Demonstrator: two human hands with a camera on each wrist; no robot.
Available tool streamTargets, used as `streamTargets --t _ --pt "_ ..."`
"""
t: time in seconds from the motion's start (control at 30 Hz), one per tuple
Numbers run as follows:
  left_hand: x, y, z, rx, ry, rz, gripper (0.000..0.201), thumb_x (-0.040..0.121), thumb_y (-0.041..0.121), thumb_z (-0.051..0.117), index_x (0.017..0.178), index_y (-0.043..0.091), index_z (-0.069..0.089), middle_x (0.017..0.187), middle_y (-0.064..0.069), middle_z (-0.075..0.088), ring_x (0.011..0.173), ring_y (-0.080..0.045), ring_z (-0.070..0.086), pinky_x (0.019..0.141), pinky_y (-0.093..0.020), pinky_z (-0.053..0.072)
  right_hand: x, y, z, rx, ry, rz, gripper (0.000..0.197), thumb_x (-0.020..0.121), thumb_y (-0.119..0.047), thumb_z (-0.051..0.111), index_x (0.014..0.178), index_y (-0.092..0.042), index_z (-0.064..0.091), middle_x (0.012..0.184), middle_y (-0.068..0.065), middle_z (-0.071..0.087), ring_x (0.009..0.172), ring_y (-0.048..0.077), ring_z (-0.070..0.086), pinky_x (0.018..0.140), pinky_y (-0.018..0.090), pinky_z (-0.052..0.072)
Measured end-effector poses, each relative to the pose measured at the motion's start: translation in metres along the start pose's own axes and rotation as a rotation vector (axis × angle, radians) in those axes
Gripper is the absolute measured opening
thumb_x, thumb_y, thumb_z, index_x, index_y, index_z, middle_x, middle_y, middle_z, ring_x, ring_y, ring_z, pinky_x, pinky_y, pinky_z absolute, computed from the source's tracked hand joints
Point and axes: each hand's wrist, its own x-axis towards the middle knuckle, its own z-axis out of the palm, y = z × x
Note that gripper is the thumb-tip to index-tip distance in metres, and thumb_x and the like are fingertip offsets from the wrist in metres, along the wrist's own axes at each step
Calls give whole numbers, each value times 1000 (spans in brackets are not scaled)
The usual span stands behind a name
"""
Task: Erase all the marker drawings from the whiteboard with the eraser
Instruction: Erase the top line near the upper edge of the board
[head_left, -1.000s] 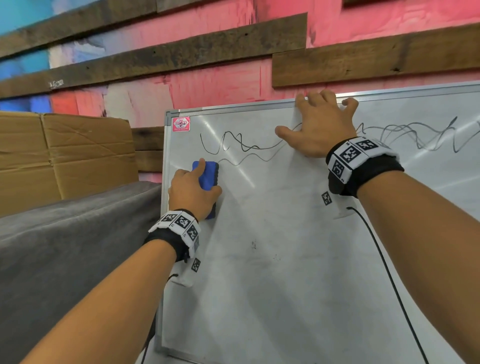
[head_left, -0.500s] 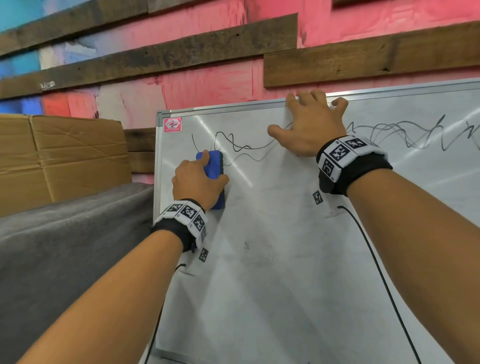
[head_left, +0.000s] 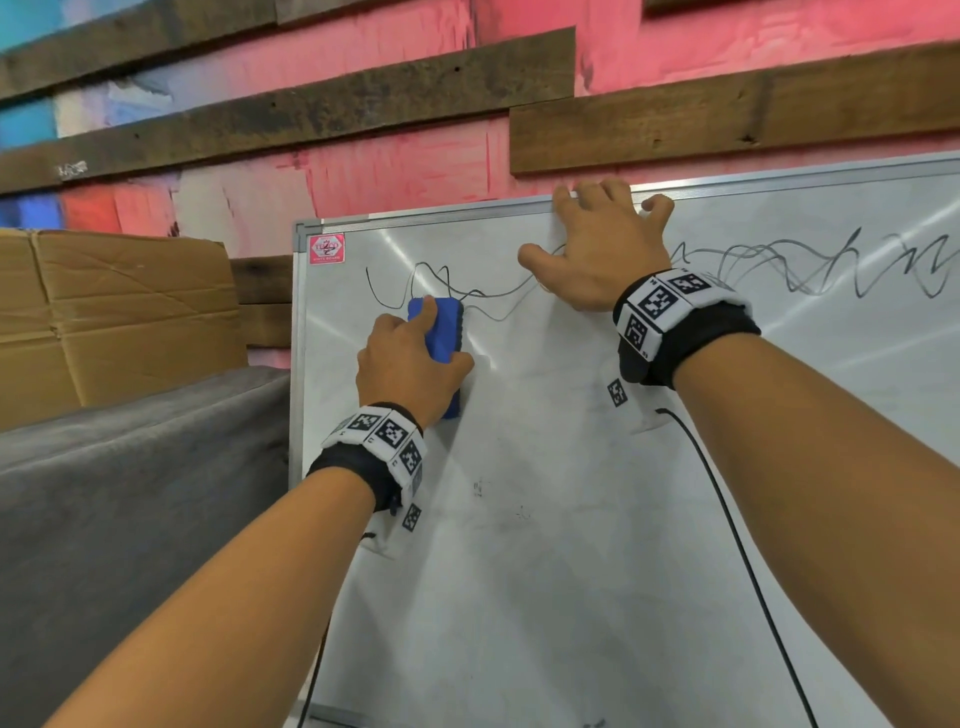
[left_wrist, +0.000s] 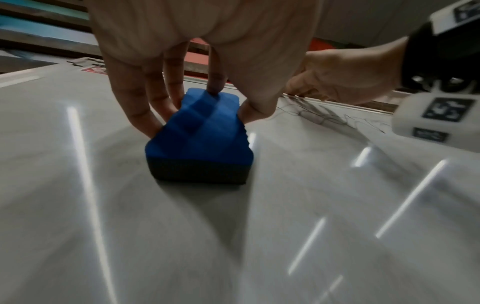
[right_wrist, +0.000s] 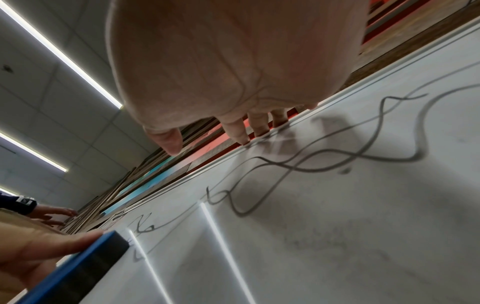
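Left hand (head_left: 410, 364), fingers clamped on the blue eraser (head_left: 439, 340), presses it flat near the whiteboard's (head_left: 519, 571) upper left corner, on the scribbles (head_left: 805, 265); right hand (head_left: 597, 254), fingers spread, rests on its top edge.

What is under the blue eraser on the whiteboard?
The blue eraser with the dark felt base lies flat on the white whiteboard, gripped by the left hand. Black marker lines run out from its upper end. Whether ink lies beneath it is hidden.
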Motion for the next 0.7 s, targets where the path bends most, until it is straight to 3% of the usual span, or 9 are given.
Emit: streamTargets --t 0.1,0.33,0.5,0.63,0.7 --pt "-10 0 7 0 -28 48 77 82 47 70 151 34 40 108 1 45 95 -23 51 82 -29 38 1 1 0 8 6 1 92 76 -73 23 149 -18 35 147 3 41 138 26 29 106 60 21" --pt "1 14 3 -35 1 33 75 83 46 69 151 34 41 106 -1 44 91 -22 49 81 -29 38 0 2 2 7 3 -8 88 78 -69 23 150 -19 34 149 3 39 139 26 28 106 59 20" --pt "-8 13 9 1 -40 94 76 82 47 68 151 37 38 119 -1 47 103 -24 51 84 -29 37 1 2 2 10 0 -7 88 77 -69 22 149 -19 35 148 3 40 139 26 28 106 59 20" --pt "1 5 3 -12 10 33 75 84 46 69 151 34 39 107 0 43 93 -21 47 80 -29 36 1 3 2 12 1 -13 86 78 -69 25 149 -20 34 148 3 39 140 26 27 106 59 19" --pt "4 3 1 -23 22 16 75 84 45 69 151 33 39 109 -2 44 96 -25 51 79 -31 39 1 2 2 9 2 -11 86 78 -69 25 149 -20 34 148 3 39 140 26 27 106 59 19"
